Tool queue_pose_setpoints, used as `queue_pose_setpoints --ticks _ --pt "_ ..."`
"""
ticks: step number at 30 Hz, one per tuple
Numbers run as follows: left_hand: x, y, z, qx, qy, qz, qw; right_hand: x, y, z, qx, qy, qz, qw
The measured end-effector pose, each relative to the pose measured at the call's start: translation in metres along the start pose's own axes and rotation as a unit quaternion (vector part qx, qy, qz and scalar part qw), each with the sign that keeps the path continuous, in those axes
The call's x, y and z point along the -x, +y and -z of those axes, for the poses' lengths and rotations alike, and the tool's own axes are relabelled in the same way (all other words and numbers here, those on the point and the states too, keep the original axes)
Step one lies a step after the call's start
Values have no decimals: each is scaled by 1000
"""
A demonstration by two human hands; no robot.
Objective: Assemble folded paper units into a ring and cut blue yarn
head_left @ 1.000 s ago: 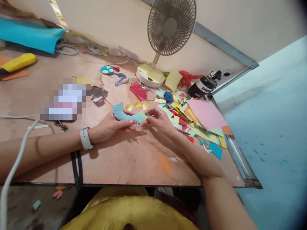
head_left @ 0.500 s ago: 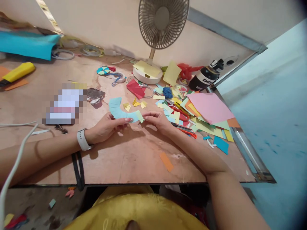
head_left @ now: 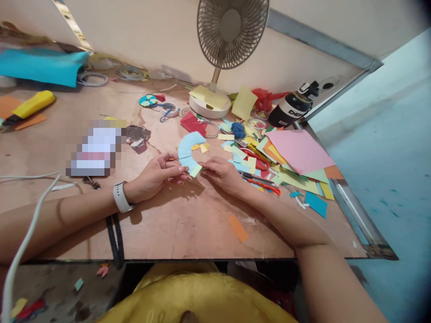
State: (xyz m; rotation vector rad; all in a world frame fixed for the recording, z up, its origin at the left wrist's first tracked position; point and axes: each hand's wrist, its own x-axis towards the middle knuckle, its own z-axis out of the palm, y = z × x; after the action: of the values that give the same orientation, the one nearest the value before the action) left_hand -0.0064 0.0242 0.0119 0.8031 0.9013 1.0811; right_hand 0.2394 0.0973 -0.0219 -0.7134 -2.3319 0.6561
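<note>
Between my hands, above the wooden table (head_left: 208,224), is a curved strip of folded light-blue paper (head_left: 186,150) with a pale green piece (head_left: 195,170) at its lower end. My left hand (head_left: 163,172), a white watch on its wrist, pinches the strip near that lower end. The fingertips of my right hand (head_left: 220,172) close at the edge of the pale green piece; the exact contact is partly hidden. Small folded yellow papers (head_left: 204,147) lie behind the strip, partly covered by it.
A fan (head_left: 232,31) stands at the back. To the right are paper scraps, a box cutter (head_left: 259,180), blue yarn (head_left: 238,130), stacked coloured sheets (head_left: 299,150) and a black bottle (head_left: 291,107). A phone (head_left: 96,150) lies left; a white cable (head_left: 25,251) crosses the left side.
The blue paper strip has turned, its free end swinging from the left to up and right. My left hand has shifted slightly right; my right hand stays at the pale green end.
</note>
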Motion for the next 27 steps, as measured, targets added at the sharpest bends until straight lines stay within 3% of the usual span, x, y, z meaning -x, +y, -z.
queue_pose_setpoints --ticks 3,6,9,11,14,18,24,27 --pt "1 2 -2 2 -2 3 1000 -1 -5 1 -7 -1 -17 1000" --pt "2 3 -3 -16 -18 6 1000 -3 -14 -1 -144 55 -103 983" --pt "2 0 -1 -15 -3 4 1000 -7 -22 0 -356 114 -252 893" --pt "1 -3 1 -16 14 -5 1000 -10 -25 3 -451 123 -309 828" --pt "0 -7 3 -35 29 -28 999 -14 -28 8 -507 130 -330 786" --pt "1 -7 1 -53 45 -38 997 -12 -38 7 -498 100 -314 802" --pt "6 -7 0 -91 11 -36 995 -5 -61 -2 -450 87 -326 827" --pt "5 -8 3 -88 1 -29 996 -4 -62 -2 -394 87 -280 871"
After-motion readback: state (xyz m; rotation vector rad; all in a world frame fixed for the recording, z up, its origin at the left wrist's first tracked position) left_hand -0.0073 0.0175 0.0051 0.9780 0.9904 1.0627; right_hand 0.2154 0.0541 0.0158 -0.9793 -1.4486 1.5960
